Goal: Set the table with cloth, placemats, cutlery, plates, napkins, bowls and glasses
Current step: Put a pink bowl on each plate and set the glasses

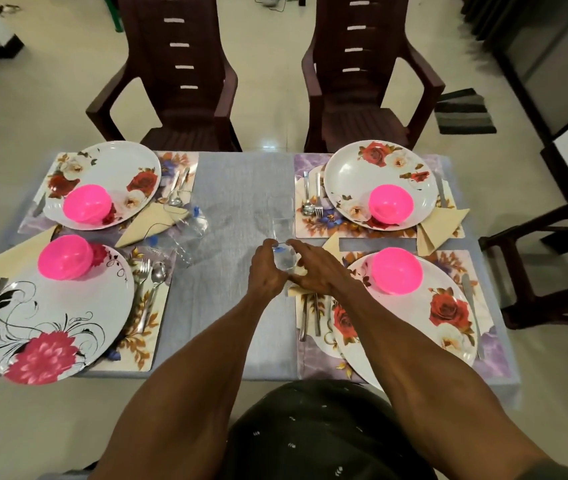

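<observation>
- Head view: the cloth (241, 188) covers the table; four mats, each with a plate, a pink bowl, a napkin and cutlery, sit at 10, 8, 2 and 4 o'clock.
- Two glasses (185, 237) stand between the left settings, at 9 o'clock.
- At centre, the left hand (267, 271) and right hand (313, 268) both curl round a glass (284, 258); another glass (281, 216) shows just beyond it, at 12 o'clock, whether nested or apart I cannot tell.
- Judgement: nearly done; the right-side settings lack glasses.
</observation>
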